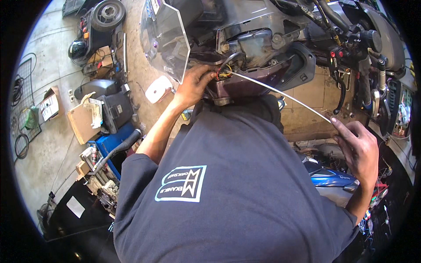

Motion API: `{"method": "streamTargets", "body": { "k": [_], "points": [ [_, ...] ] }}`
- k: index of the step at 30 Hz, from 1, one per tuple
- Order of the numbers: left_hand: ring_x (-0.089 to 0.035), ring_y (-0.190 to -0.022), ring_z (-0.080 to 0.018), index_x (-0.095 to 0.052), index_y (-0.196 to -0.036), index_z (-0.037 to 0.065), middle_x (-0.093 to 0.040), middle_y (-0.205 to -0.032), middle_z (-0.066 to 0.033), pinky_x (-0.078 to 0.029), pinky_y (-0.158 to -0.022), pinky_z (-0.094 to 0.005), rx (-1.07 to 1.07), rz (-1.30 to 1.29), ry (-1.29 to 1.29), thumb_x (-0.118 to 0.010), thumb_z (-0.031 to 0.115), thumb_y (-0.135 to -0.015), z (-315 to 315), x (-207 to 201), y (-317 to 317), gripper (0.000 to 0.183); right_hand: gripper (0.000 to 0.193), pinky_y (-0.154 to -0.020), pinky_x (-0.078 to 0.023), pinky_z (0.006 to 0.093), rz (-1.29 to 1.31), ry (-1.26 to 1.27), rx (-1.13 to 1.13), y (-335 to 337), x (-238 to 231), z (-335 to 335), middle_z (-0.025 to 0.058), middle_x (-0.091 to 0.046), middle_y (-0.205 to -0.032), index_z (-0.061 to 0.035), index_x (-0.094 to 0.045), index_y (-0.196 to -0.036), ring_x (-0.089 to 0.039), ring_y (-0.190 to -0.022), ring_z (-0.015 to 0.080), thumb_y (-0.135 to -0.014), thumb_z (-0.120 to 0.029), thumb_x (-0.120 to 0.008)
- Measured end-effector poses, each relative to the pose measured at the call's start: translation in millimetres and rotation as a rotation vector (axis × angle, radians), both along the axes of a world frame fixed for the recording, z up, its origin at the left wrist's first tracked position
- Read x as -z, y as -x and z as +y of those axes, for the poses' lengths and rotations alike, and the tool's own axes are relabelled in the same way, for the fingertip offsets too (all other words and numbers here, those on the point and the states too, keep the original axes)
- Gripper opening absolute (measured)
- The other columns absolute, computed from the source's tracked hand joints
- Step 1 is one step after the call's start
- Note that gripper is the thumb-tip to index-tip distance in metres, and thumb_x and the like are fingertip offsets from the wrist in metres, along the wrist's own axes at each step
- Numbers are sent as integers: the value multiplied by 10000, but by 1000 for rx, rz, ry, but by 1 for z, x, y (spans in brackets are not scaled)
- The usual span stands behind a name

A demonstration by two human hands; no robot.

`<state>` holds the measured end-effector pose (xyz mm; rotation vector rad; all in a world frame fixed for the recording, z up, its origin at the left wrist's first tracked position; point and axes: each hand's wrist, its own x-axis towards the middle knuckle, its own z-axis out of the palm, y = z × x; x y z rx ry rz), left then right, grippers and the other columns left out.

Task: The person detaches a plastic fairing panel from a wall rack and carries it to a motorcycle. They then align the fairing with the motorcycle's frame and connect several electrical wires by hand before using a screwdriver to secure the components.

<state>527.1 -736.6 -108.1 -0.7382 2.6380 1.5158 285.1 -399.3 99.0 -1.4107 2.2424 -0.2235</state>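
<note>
My left hand (193, 86) reaches up to the front of a partly stripped motorcycle (254, 50). Its fingers close around a small bundle of red, yellow and black wires (224, 72) beside a dark maroon panel (239, 86). From that bundle a long, thin white strand (280, 93) runs taut down to the right; whether it is a wire or a cable tie I cannot tell. My right hand (359, 144) pinches the strand's far end between thumb and forefinger, well away from the motorcycle. Part of the wires is hidden behind my left fingers.
A clear windscreen (169, 44) stands just left of the wires. The handlebar (344, 41) juts out at upper right. A blue motorcycle part (333, 179) lies beyond my right arm. On the left are a cardboard box (83, 122), a black case (116, 111) and a wheel (107, 15).
</note>
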Motion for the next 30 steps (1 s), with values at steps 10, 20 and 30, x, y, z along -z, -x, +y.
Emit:
{"method": "streamTargets", "body": {
  "k": [10,20,30],
  "points": [
    [-634,-1076,-331,-681,-1169,44,-692,-1113,-148,-477,-945,-409,10,-5,10,-603,216,-997,2,-1,0,256,477,-615,-460,435,-72,-105,-1,5,8,-3,137,-580,-770,-153,-691,-1285,-593,-685,339,-817,-67,-731],
    [-650,-1057,-296,-692,-1151,44,-694,-1090,-152,-489,-917,-383,2,-37,-32,-619,210,-991,0,-3,1,242,441,-634,-426,409,-398,-136,146,2,31,9,160,-531,-700,-58,-663,-1304,-520,-638,305,-865,-55,-702],
    [-668,-1047,-305,-694,-1161,24,-706,-1094,-167,-501,-913,-383,21,-8,0,-642,199,-974,-2,0,1,261,425,-663,-445,405,-403,-166,138,1,28,10,166,-560,-718,-54,-664,-1299,-553,-667,318,-874,-58,-688]
  ]
}}
